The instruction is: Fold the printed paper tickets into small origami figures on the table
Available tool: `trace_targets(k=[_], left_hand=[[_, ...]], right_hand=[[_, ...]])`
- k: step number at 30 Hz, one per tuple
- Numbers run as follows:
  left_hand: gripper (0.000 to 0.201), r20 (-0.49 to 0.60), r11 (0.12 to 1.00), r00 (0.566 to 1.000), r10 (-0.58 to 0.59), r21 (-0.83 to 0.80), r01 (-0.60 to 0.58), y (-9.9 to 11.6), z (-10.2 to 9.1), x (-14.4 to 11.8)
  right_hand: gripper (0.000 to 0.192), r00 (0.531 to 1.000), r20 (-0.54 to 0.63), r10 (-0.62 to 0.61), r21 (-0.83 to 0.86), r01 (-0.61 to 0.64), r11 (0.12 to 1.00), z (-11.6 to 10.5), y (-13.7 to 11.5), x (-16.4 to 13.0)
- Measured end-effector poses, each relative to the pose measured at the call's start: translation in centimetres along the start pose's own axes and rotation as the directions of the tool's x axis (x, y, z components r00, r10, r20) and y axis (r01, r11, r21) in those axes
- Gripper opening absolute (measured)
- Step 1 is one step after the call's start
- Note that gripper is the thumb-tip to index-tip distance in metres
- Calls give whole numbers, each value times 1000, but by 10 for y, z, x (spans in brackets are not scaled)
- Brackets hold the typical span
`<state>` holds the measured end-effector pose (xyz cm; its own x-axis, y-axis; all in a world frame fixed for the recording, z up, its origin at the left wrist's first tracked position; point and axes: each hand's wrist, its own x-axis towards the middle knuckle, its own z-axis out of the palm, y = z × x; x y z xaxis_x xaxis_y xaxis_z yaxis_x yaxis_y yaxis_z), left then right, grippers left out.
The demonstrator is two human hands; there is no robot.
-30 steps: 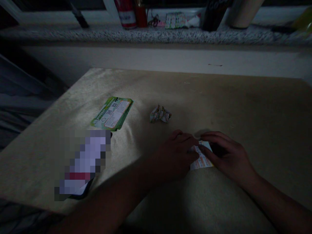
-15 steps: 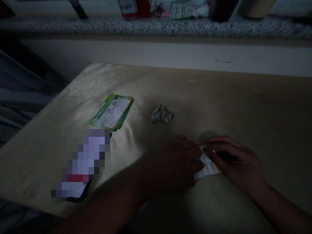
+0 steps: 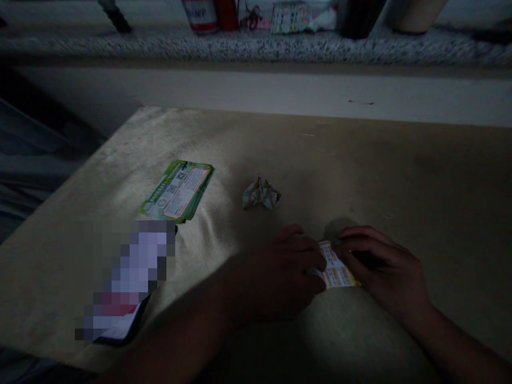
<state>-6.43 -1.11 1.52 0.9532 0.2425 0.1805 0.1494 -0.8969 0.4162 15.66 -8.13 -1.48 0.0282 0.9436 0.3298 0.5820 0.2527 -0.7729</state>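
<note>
Dim scene, lit only in a patch over a tan board. Left hand low on the board, knuckles up, fingers curled down and pinched on the left edge of a small printed paper slip. Right hand just across from it, fingers bent and closed on the slip's right and far edge, palm arched above the board. Slip between the two hands, touching both, white with orange and red print, lying close to flat on the board with its near edge free; exact grip under the fingertips too dark to make out. Beyond the left hand, a little farther up the board and apart from both hands, a crumpled paper ball. Well off to the left of the left hand, a green stack of printed sheets, flat, tilted on a diagonal. Nearer than that stack and still left of the left forearm, a blurred-out flat object with a dark edge, lying just beside the stack's near corner. Far past both hands, beyond the board's far edge, a speckled ledge with a red-and-white can, a red container, a patterned packet and a pale cylinder, all only partly in view.
</note>
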Motion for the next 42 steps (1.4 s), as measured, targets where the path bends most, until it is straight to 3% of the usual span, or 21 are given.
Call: trace_targets(k=[14, 25, 29, 42], left_hand=[[18, 61, 994, 996, -72, -80, 76, -8, -4, 0], [14, 118, 969, 987, -113, -206, 136, -15, -11, -1], [19, 117, 963, 977, -176, -184, 196, -14, -9, 0], [21, -55, 938, 940, -337, -101, 331, -6, 17, 11]], right_hand=[[17, 979, 169, -113, 61, 104, 993, -6, -4, -4], [20, 979, 163, -124, 67, 114, 991, -6, -9, -3], [20, 979, 164, -118, 61, 110, 992, -5, -8, -5], [20, 976, 182, -116, 72, 104, 992, -5, -10, -3]])
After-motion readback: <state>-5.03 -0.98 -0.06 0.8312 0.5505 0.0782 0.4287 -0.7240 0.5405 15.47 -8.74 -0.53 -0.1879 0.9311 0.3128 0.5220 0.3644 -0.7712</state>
